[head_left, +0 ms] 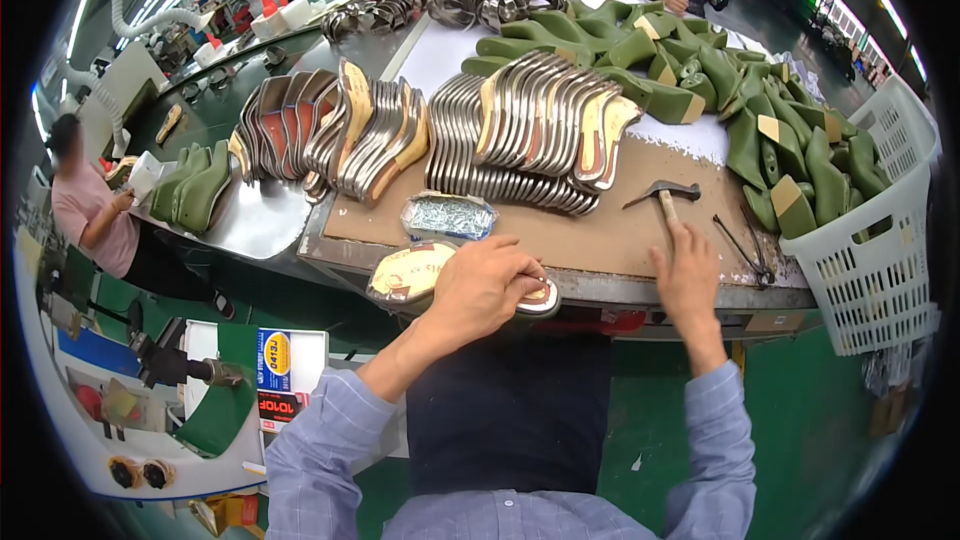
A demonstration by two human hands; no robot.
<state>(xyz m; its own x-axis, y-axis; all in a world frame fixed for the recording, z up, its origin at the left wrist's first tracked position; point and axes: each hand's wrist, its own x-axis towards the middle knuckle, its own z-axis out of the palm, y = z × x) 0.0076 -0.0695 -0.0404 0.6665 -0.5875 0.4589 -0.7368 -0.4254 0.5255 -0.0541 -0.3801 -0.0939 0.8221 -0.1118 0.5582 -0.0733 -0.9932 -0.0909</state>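
My left hand grips a shoe sole piece with a tan insole and metal-coloured rim, held at the near edge of the brown workbench. My right hand lies on the bench over the wooden handle of a small hammer, whose dark metal head points away from me. A tray of small shiny nails sits just beyond my left hand.
Rows of metal-edged insoles stand on the bench behind. Green shoe lasts pile at the back right and spill into a white plastic basket. Pincers lie right of my hand. Other people work at the left and far side.
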